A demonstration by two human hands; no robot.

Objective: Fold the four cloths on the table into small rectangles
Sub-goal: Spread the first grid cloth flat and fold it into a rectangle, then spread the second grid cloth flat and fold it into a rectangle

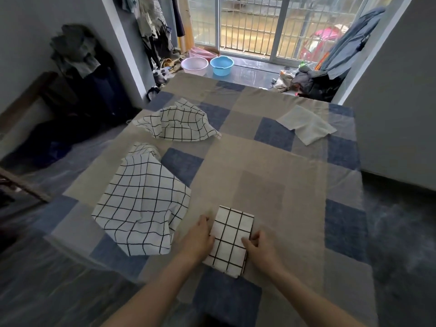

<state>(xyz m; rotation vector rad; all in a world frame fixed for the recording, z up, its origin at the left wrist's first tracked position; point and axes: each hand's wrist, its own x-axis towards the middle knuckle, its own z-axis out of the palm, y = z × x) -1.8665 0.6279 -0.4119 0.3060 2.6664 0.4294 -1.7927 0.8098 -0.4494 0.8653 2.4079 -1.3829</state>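
We judge these cloths to be light, thin woven cotton, soft and limp, so they will sag and crease unless we take them by the corners or along a folded edge. The folded cloth lies near the front edge of the table, already a small tidy rectangle of white with black grid lines. Our left hand rests against its left edge, fingers bent onto the fabric; our right hand pinches its right edge with fingers curled over the layers. Just to the left lies a loose checked cloth, rumpled and partly open, and farther back a crumpled checked cloth stands in stiff-looking peaks. A plain pale cloth lies flat at the far right. The table wears a matte tan and blue patchwork cover.
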